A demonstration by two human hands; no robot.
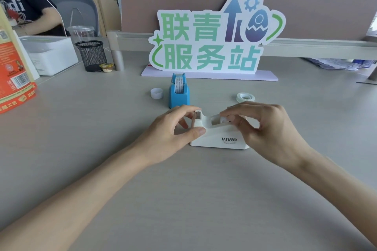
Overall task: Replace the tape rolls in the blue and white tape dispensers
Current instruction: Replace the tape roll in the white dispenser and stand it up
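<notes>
A smooth grey table (102, 128) carries everything. At its back stands a flat cut-out sign (214, 40) with green characters, on a pale base. Left of it are a white box (53, 55), a black mesh cup (91, 55) and an orange printed bag (12, 71) at the edge.

Near the middle sits the white dispenser (220, 138), glossy plastic, wedge-shaped, printed "VIVID" on its near side. Both hands are on it. The left hand (173, 130) pinches its cutter end, thumb on the near side, fingers curled over the top. The right hand (271, 128) is narrowed around a small white part at the roll slot; whether that is a core or a roll I cannot tell.

Just behind the left hand stands the blue dispenser (179, 93), matte plastic, end-on, with a printed roll seated in it. Left of it, apart, stands a short translucent core (156, 93). Beyond the right hand a clear tape roll (245, 97) lies flat, untouched.
</notes>
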